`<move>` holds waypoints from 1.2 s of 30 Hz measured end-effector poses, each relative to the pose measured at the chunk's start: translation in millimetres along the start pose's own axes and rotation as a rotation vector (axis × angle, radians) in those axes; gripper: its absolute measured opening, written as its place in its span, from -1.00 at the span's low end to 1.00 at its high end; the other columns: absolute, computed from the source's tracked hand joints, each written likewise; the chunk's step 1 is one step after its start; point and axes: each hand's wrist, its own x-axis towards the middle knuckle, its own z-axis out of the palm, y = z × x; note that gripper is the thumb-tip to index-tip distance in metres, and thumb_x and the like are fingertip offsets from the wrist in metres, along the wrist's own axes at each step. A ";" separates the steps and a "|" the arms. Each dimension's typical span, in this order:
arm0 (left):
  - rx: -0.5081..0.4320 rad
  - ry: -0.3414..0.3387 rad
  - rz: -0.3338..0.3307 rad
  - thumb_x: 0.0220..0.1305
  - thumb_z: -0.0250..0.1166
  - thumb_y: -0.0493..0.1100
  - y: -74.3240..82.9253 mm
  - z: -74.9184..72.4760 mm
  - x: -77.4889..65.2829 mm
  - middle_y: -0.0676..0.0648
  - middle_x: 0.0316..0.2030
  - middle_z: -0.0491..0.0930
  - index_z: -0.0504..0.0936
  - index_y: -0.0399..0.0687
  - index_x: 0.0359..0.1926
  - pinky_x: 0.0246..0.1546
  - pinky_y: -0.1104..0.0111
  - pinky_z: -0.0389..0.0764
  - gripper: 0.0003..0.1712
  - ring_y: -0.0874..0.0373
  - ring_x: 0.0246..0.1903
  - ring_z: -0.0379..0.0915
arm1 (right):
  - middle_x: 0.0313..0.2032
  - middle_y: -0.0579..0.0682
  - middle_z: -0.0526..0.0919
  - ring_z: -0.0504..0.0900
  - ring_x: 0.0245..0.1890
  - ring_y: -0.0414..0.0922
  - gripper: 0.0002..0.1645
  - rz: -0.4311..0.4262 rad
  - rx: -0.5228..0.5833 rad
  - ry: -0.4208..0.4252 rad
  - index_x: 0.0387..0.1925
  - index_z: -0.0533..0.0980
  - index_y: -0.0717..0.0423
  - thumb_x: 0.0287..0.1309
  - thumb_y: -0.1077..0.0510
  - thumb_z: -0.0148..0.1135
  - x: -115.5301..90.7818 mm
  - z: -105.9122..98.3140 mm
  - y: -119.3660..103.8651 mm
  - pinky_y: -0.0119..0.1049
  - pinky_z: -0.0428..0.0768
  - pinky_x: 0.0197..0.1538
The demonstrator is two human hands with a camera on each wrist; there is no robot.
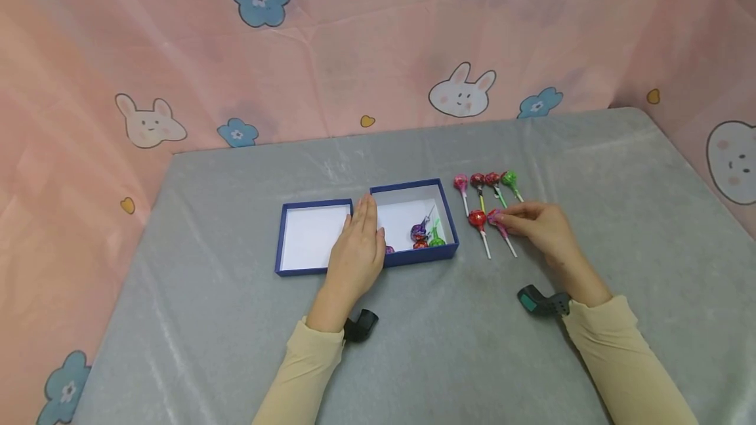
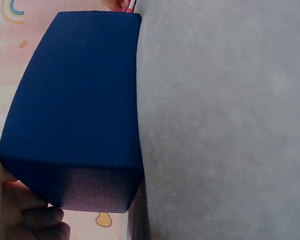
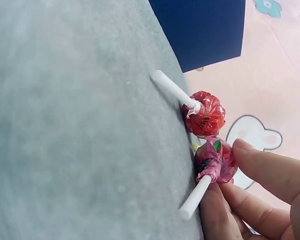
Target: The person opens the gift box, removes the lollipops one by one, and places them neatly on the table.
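Pinching the head of a pink lollipop (image 1: 494,216) between thumb and fingers, the right hand (image 1: 546,228) sits at three o'clock from the blue box (image 1: 422,255). The pink lollipop's white stick points to five o'clock; whether it is lifted off the grey table (image 1: 207,320) cannot be told. Just beside its head, at nine o'clock, lies a red lollipop (image 1: 477,219), and a row of four lollipops (image 1: 477,180) stretches between eleven and one o'clock of it.

Fingers straight and unclenched, the left hand (image 1: 357,244) rests against the box's nine o'clock end, its thumb at the rim. Inside the box, a purple lollipop (image 1: 418,233), an orange-red one (image 1: 420,245) and a green one (image 1: 437,241) cluster toward four o'clock. Another purple wrapper (image 1: 389,250) peeps out beside the left thumb, toward seven o'clock. A shallow blue-edged tray (image 1: 301,272) lies at nine o'clock from the box, partly behind that hand.
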 end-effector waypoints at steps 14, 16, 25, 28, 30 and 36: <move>-0.004 -0.005 -0.004 0.42 -0.04 -0.19 0.6 -1.1 -0.3 -0.32 0.35 0.14 0.13 -0.49 0.34 0.28 0.04 0.18 -0.40 -0.08 0.36 0.04 | -0.46 -0.24 0.63 0.53 -0.47 -0.43 -0.48 -0.041 -0.027 -0.026 -0.12 0.53 0.47 0.10 0.06 0.35 2.8 0.5 4.3 -0.50 0.52 -0.40; -0.004 -0.006 -0.007 0.42 -0.04 -0.19 0.4 -0.5 -0.3 -0.31 0.35 0.14 0.13 -0.48 0.34 0.29 0.05 0.17 -0.40 -0.08 0.36 0.04 | -0.47 -0.29 0.62 0.55 -0.47 -0.45 -0.48 -0.041 0.021 -0.023 -0.10 0.51 0.51 0.11 0.09 0.34 3.2 1.4 5.1 -0.52 0.56 -0.38; -0.004 -0.011 -0.006 0.42 -0.05 -0.19 0.6 -1.6 0.0 -0.31 0.35 0.13 0.12 -0.48 0.35 0.29 0.06 0.16 -0.40 -0.07 0.36 0.04 | -0.49 -0.36 0.60 0.56 -0.47 -0.47 -0.47 -0.014 0.079 -0.010 -0.07 0.48 0.55 0.12 0.13 0.33 2.1 2.5 2.9 -0.52 0.58 -0.37; -0.007 -0.009 -0.004 0.42 -0.05 -0.20 0.9 -2.0 0.0 -0.31 0.35 0.13 0.13 -0.49 0.34 0.29 0.05 0.17 -0.40 -0.08 0.36 0.04 | -0.47 -0.33 0.61 0.55 -0.46 -0.47 -0.47 -0.009 0.065 -0.011 -0.07 0.49 0.53 0.12 0.12 0.33 2.0 2.5 2.5 -0.52 0.58 -0.37; -0.009 -0.010 -0.006 0.42 -0.05 -0.20 0.9 -2.0 -0.1 -0.31 0.35 0.12 0.13 -0.49 0.34 0.29 0.05 0.16 -0.41 -0.08 0.36 0.04 | -0.47 -0.31 0.61 0.55 -0.46 -0.47 -0.48 -0.010 0.059 -0.010 -0.07 0.49 0.52 0.12 0.12 0.33 2.2 2.5 2.6 -0.52 0.58 -0.37; -0.008 -0.017 -0.012 0.42 -0.04 -0.18 1.1 -2.0 -0.1 -0.31 0.36 0.12 0.13 -0.48 0.34 0.30 0.06 0.16 -0.40 -0.08 0.36 0.03 | -0.46 -0.29 0.62 0.56 -0.46 -0.46 -0.49 -0.027 0.072 -0.014 -0.09 0.49 0.55 0.12 0.14 0.32 2.6 2.7 3.3 -0.50 0.60 -0.36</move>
